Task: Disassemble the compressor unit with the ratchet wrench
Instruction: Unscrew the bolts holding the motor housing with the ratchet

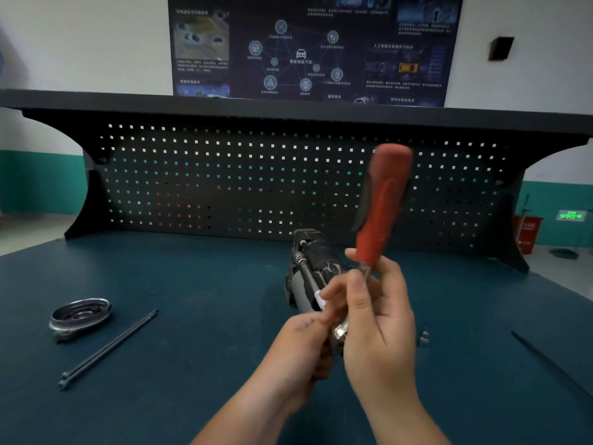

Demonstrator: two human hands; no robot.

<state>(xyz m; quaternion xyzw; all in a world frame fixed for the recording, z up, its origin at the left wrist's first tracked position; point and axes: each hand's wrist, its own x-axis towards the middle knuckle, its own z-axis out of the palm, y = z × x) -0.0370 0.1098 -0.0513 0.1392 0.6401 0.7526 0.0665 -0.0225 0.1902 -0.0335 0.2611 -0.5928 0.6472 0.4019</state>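
At the middle of the bench, close to the body, both hands are meeting on the ratchet wrench (382,200). The right hand (375,319) is curling its fingers round the bare steel shank just under the grip. The left hand (298,348) is closing on the lower end, where a silvery piece (340,332) is glinting between the palms — socket or ratchet head, I cannot tell which. The tool is standing nearly upright, clear of the surface, its red rubbery handle pointing up.

Judging by the grip, the drive end is being readied. Doing this well probably means seating the socket fully, checking that the direction is set to loosen, and then bringing it square onto a bolt head while the free hand is bracing the casting, since a tilted socket is likely to round the flats.

Just behind the fingers the compressor unit (313,258) is lying on its side, dark and ribbed like cast metal. A long bolt with a bright collar is running along its flank, and I cannot tell whether the fingers are touching the unit.

Further left, a shallow round metal cover (80,316) with a polished rim is resting beside two thin dark bolts (109,348) lying side by side. To the right, a small silvery fitting (424,337) is sitting near the wrist, and another slim rod (552,364) is slanting toward the edge. Under it all the matt teal bench top (192,284) is spreading out, backed by a black pegboard (224,175) of square holes
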